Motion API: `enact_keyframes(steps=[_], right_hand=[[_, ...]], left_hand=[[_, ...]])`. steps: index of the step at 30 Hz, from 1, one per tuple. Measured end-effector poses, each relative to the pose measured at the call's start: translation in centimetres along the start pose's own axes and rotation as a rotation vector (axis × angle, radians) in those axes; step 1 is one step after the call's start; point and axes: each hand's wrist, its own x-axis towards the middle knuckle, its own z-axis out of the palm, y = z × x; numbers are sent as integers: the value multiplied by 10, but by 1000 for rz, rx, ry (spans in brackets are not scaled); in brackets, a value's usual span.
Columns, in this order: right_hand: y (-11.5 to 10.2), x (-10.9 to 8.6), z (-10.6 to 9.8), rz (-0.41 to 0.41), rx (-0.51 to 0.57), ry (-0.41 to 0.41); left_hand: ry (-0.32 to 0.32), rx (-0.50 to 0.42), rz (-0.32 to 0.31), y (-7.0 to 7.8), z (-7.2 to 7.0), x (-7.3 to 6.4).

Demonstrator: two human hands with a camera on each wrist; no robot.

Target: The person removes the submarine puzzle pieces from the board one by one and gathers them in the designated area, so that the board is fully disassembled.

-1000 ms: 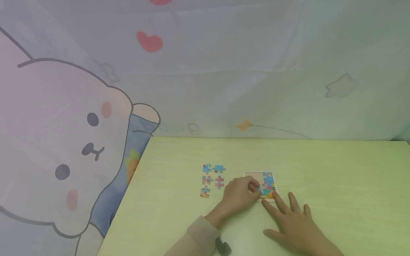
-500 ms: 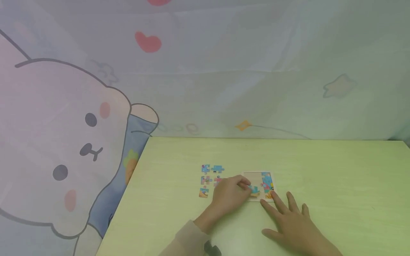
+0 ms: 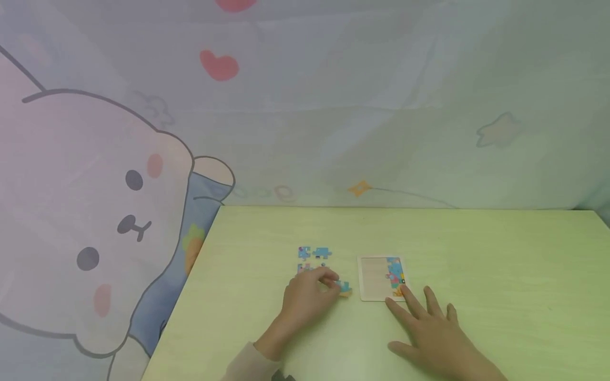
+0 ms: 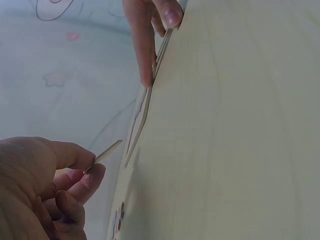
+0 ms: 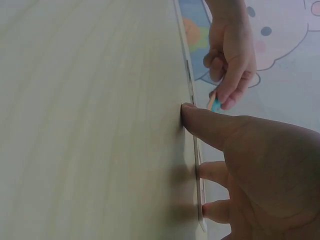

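Observation:
My left hand (image 3: 310,297) pinches a blue and yellow jigsaw piece (image 3: 344,288) between thumb and finger, left of the puzzle tray. In the left wrist view that piece (image 4: 107,150) appears edge-on, raised off the table. The square wooden puzzle tray (image 3: 374,300) has several joined pieces (image 3: 395,272) down its right side; its left part shows bare wood. Fingertips of my right hand (image 3: 436,333) rest on the tray's lower right corner, the fingers straight and spread. Several loose jigsaw pieces (image 3: 322,253) lie beyond my left hand, which covers some of them.
A pale yellow-green table (image 3: 500,264) carries the tray and pieces. Behind it hangs a curtain (image 3: 381,106) printed with hearts, stars and a large cartoon animal on the left.
My left hand has lifted the blue and yellow piece out of the tray and carried it left, towards the loose pieces. My right hand has stayed on the tray's corner.

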Motion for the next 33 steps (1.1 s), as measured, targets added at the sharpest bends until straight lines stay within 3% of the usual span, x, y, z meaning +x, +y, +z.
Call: enact_keyframes(steps=[11,19,33], right_hand=[[-3,-1,-4,3,9,-10],[-3,-1,-3,5,7,1],[-3,0,-3,9,3,-6]], left_hand=[[33,68,-103,-22,-19,-9],[10,111,-59,-31,-22,-8],[39,173,1,-34,-25,-6]])
